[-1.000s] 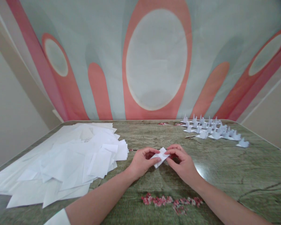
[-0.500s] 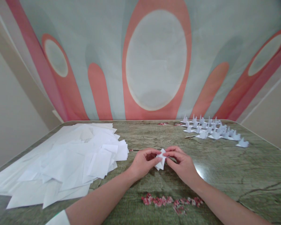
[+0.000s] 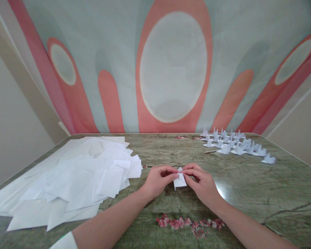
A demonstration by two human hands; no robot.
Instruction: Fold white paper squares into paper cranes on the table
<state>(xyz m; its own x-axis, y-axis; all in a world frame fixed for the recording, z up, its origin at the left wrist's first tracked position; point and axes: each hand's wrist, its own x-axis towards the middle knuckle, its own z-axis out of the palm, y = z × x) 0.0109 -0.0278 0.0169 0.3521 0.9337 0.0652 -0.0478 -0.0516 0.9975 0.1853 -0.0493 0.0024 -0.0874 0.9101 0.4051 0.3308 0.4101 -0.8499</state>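
Between my two hands is a small folded piece of white paper [image 3: 180, 181], its lower part opened into a flat, squarish flap. My left hand [image 3: 160, 179] pinches its left side with thumb and fingers. From the other side, my right hand [image 3: 200, 180] grips its right edge, fingertips close to those of the left. The fingers cover part of the upper folds; a small point of paper shows above them. Both hands are just over the wood-patterned table [image 3: 155, 204].
A wide spread of loose white paper sheets [image 3: 75, 180] covers the table's left side. Several folded paper cranes [image 3: 238, 148] stand in rows at the back right. Behind the table hangs a grey-green and coral patterned backdrop [image 3: 119, 41]. Pink flowers [image 3: 189, 222] are printed on the tabletop.
The held paper has gone from a pointed, star-like shape to one with a squarer lower flap. Both hands keep nearly the same place and still grip it.
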